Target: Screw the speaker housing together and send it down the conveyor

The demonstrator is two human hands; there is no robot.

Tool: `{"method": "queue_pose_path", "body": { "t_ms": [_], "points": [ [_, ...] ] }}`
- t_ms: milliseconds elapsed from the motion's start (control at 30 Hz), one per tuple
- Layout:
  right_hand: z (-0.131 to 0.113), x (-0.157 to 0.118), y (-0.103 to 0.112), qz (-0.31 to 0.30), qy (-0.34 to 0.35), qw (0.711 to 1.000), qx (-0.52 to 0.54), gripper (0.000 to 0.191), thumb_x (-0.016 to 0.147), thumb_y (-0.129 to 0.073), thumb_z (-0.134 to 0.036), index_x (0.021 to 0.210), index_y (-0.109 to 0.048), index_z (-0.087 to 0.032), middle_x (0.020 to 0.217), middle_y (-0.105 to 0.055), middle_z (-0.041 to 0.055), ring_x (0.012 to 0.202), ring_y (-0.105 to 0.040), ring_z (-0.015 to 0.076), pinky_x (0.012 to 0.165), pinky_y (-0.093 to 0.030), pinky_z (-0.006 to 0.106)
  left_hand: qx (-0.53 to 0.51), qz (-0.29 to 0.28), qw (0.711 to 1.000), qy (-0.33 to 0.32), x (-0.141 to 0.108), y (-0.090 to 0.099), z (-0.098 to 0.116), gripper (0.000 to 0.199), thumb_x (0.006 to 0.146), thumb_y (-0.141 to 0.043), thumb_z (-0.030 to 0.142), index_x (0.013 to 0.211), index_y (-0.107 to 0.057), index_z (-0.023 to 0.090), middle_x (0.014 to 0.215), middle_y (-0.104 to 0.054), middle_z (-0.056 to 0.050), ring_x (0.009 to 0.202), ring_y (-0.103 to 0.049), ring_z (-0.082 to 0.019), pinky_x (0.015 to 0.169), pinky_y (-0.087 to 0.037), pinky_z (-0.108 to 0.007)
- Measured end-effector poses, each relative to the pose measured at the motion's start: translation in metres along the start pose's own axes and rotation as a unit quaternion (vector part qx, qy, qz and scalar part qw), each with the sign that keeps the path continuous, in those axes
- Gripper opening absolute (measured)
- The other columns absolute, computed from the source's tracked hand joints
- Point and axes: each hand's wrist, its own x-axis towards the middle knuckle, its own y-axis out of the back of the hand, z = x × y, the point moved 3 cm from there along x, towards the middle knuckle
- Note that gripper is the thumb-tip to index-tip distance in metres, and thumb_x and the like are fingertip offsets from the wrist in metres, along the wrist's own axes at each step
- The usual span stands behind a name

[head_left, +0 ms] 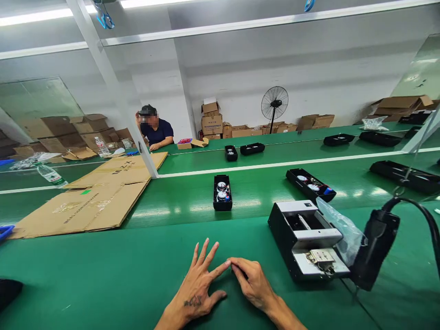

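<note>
My left hand (202, 284) hovers over or rests on the green bench top (103, 275), palm down with its fingers spread. Nothing is held in it. My right hand (252, 284) is closed beside it, its thumb and index finger meeting at the tip of my left index finger. Whether anything small sits in that pinch cannot be seen. Right of my hands stands a black and silver metal box-shaped device (305, 238) with a metal fitting on its sloped front. A clear plastic bag (343, 229) leans against its side.
A black hanging tool (376, 245) with a cable is at the right. Black housings with round parts (222, 192) lie on the green line ahead. Flattened cardboard (103, 197) and a water bottle (51, 175) are at the left. Another person (156, 128) sits across.
</note>
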Motion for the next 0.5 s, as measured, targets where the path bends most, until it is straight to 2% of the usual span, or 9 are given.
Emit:
{"method": "queue_pose_path", "body": {
  "t_ms": [100,167,333,400,500],
  "points": [
    [0.002,-0.001,-0.001,0.016,0.011,1.000,-0.012,0.028,0.105,-0.049,-0.020,0.118,-0.074,-0.020,0.105,-0.084,0.0096,0.091,-0.082,0.0213,0.081,-0.064,0.028,-0.026,-0.002,1.000,-0.012,0.000,-0.001,0.001,0.099,0.082,-0.086,0.031,0.163,-0.030,0.039,0.178,-0.002,-0.009,0.159,-0.018,-0.049,0.116,-0.032,-0.080],
    [0.003,-0.001,-0.002,0.018,0.027,0.999,-0.036,0.030,0.105,-0.047,-0.019,0.118,-0.074,-0.020,0.103,-0.084,0.0099,0.086,-0.082,0.0213,0.077,-0.064,0.028,-0.052,0.009,0.998,-0.021,-0.001,-0.003,0.002,0.093,0.085,-0.082,0.029,0.163,-0.032,0.038,0.177,-0.008,-0.009,0.159,-0.020,-0.046,0.117,-0.033,-0.078],
    [0.002,-0.004,-0.008,0.006,0.072,0.989,-0.130,0.033,0.099,-0.045,-0.015,0.116,-0.074,-0.019,0.081,-0.083,0.0068,0.062,-0.078,0.0216,0.058,-0.058,0.029,-0.154,0.089,0.983,-0.033,-0.008,-0.017,-0.003,0.060,0.102,-0.061,0.031,0.159,-0.041,0.035,0.175,-0.023,-0.011,0.158,-0.030,-0.036,0.119,-0.039,-0.066],
    [0.002,-0.004,-0.011,-0.006,0.081,0.985,-0.150,0.034,0.095,-0.046,-0.013,0.115,-0.073,-0.019,0.076,-0.081,0.0054,0.059,-0.077,0.0216,0.054,-0.055,0.029,-0.191,0.114,0.974,-0.033,-0.010,-0.025,-0.007,0.049,0.107,-0.052,0.035,0.155,-0.047,0.035,0.174,-0.028,-0.009,0.157,-0.034,-0.033,0.119,-0.041,-0.062],
    [0.003,-0.005,-0.015,-0.032,0.067,0.985,-0.157,0.032,0.089,-0.049,-0.011,0.110,-0.072,-0.020,0.077,-0.081,0.0045,0.062,-0.077,0.0207,0.055,-0.052,0.027,-0.215,0.130,0.967,-0.031,-0.011,-0.035,-0.013,0.043,0.108,-0.049,0.039,0.151,-0.052,0.036,0.170,-0.036,-0.007,0.156,-0.037,-0.030,0.119,-0.043,-0.059]
  ]
}}
